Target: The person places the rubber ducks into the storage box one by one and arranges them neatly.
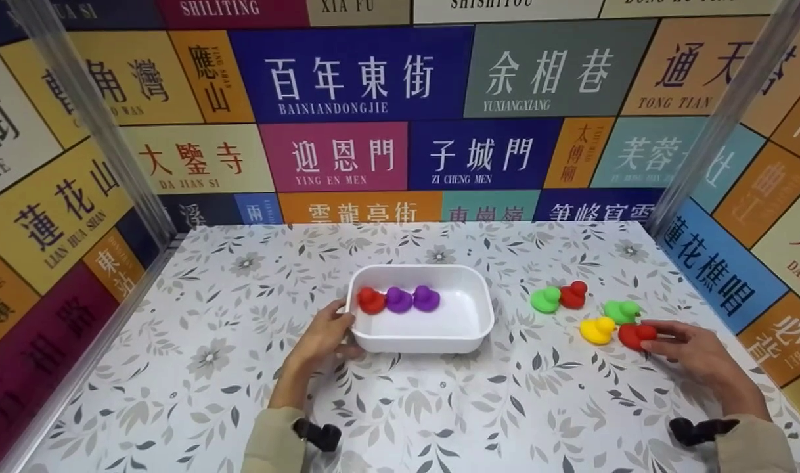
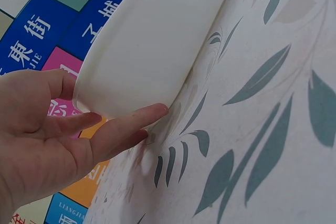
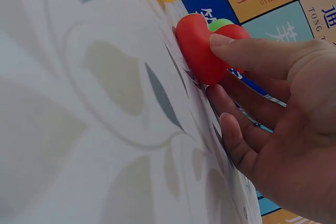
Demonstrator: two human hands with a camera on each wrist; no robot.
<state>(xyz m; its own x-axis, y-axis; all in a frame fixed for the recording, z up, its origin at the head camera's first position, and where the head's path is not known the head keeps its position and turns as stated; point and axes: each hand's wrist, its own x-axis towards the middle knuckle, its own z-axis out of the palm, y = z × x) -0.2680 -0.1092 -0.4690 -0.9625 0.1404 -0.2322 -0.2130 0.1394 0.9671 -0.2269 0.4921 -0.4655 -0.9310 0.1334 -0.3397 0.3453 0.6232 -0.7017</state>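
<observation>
My left hand grips the left end of a white rectangular tray. In the left wrist view its fingers lie along the outer wall of the tray, low by the table. Inside the tray, a red toy duck and two purple ducks, one left and one right, stand in a row. Over on the right, my right hand pinches another red duck between thumb and fingers, close to the tabletop. Just left of it is a yellow duck; a green duck sits behind.
Farther back, a second green duck sits beside a red one. The table wears a leaf-patterned cover. Sign-printed walls rise behind and along both sides, with clear corner posts.
</observation>
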